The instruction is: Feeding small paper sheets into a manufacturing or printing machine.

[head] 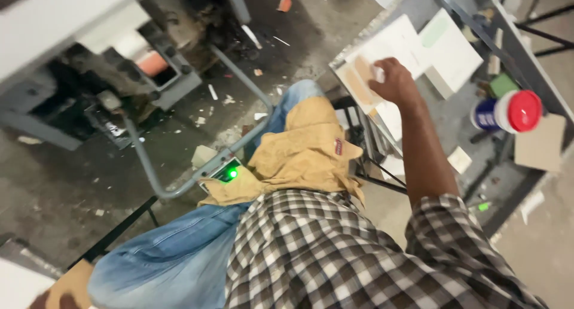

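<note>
- Right hand (391,78) curls on the white sheet stack (382,52) at the bench (460,138) near edge.
- Left hand (51,297) grips brown card (75,282), bottom-left.
- Best: peel one sheet cleanly.

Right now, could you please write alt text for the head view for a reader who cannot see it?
A seated person's right hand rests on a stack of pale cards on a grey table. The left hand shows only at the bottom corner, against a tan card. A tan cloth lies across blue jeans.
</note>
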